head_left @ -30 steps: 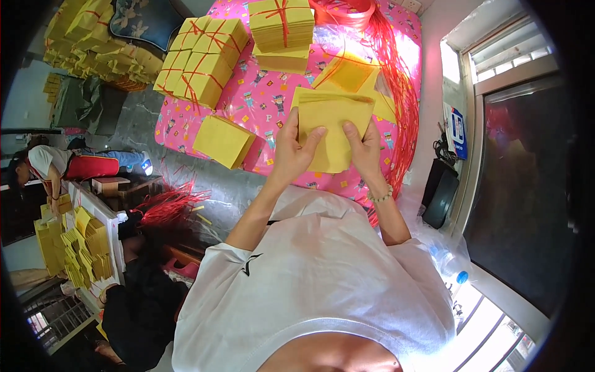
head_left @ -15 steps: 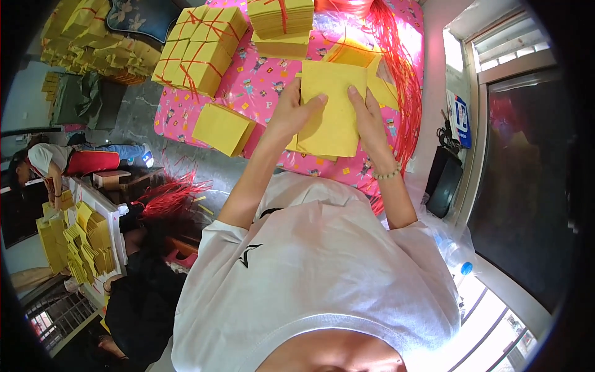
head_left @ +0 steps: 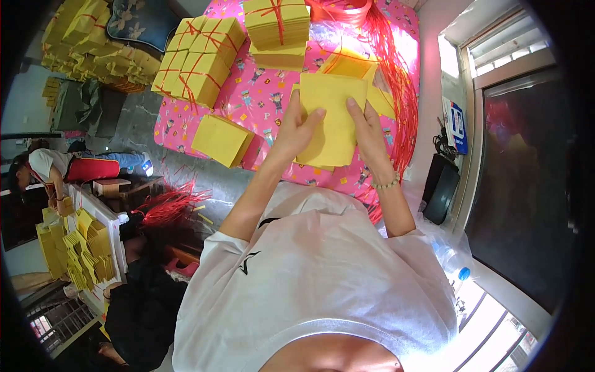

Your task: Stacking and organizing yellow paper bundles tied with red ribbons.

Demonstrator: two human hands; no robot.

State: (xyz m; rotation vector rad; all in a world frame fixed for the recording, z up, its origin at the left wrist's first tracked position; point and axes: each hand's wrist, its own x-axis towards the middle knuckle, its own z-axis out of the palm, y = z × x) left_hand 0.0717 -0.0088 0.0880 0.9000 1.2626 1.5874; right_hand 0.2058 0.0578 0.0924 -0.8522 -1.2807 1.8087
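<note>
Upright before me is a stack of yellow paper sheets [head_left: 331, 118], gripped from both sides above the pink patterned cloth. My left hand [head_left: 294, 131] holds its left edge, the thumb across the front face and the fingers mostly hidden behind. On the right edge, my right hand [head_left: 370, 136] is closed the same way, its thumb pressed on the front; a beaded bracelet [head_left: 385, 184] circles that wrist. A little of the paper behind shows past the lower edge. More yellow paper [head_left: 350, 64] lies on the cloth just beyond the stack.
Yellow bundles tied with red string [head_left: 214, 37] and a tall tied stack [head_left: 277, 25] stand farther back. A loose yellow block [head_left: 222, 141] lies left. Long red strings [head_left: 401, 105] hang along the right. Leftward, people handle yellow paper at a white table [head_left: 118, 232].
The view has shifted slightly, so the cloth and bundles sit a little lower. Both hands keep their hold on the stack. Sheets jutting out at its lower left show less now.
</note>
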